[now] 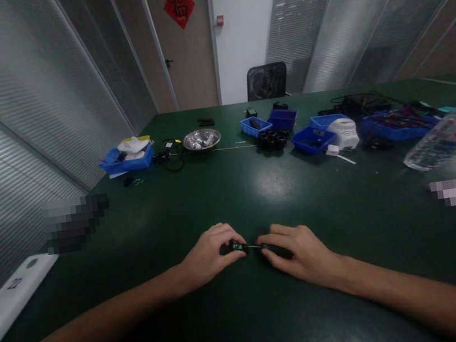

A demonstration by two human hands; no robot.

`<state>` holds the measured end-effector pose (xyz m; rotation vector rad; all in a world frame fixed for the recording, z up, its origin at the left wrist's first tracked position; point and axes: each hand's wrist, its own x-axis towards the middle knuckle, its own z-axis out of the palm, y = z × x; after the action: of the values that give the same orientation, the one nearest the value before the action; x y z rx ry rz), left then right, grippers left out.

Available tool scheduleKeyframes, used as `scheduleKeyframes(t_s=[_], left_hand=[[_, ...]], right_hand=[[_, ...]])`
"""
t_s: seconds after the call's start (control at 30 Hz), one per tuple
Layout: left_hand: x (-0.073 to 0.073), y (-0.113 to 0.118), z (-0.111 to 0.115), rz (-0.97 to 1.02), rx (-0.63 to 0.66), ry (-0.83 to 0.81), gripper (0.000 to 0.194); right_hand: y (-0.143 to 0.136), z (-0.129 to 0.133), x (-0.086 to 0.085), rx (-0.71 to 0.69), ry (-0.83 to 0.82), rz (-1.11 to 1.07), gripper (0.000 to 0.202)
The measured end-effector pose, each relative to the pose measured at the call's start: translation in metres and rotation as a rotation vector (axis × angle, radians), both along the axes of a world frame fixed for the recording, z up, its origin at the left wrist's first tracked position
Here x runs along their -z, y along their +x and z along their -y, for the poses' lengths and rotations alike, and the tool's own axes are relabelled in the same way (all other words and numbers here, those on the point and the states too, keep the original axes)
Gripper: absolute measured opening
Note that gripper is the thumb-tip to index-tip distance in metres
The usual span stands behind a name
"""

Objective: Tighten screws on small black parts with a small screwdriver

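Note:
My left hand (216,250) is closed around a small black device with a green circuit board (237,246) showing on it. In my right hand (301,251) is a screwdriver (277,250) with a dark handle, gripped between thumb and fingers. Its thin metal shaft points left and its tip meets the right end of the device, though I cannot tell exactly where it touches. Both hands rest low over the dark green table (248,315). My fingers hide part of the device and of the handle.
Farther back stand a metal bowl (203,148) of small parts, a blue basket (127,161), a blue bin (312,140), a white device (345,133) and black round parts (273,139). A plastic bottle (440,141) lies right; a white case (15,303) lies left.

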<state>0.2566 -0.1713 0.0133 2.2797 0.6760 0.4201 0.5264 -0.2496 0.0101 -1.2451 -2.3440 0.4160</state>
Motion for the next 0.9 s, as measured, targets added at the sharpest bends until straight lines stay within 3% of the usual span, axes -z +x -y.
scheduleKeyframes(t_s=[0.3, 0.53, 0.73, 0.83, 0.9], left_hand=[[0.002, 0.003, 0.001, 0.006, 0.044, 0.036, 0.02], [0.0, 0.001, 0.002, 0.011, 0.033, 0.042, 0.022], [-0.015, -0.011, 0.005, -0.038, 0.139, -0.054, 0.024], [-0.023, -0.02, -0.013, -0.077, 0.226, -0.083, 0.024], [-0.022, -0.033, -0.041, -0.078, 0.171, -0.039, 0.024]], right_hand=[[-0.002, 0.0, -0.002, -0.101, 0.043, 0.077, 0.034], [-0.002, -0.001, -0.001, -0.028, 0.014, -0.069, 0.034], [0.002, 0.0, -0.001, -0.015, 0.016, -0.139, 0.032], [0.003, 0.0, -0.003, 0.006, -0.013, -0.172, 0.031], [0.004, 0.0, -0.005, 0.014, -0.029, -0.177, 0.03]])
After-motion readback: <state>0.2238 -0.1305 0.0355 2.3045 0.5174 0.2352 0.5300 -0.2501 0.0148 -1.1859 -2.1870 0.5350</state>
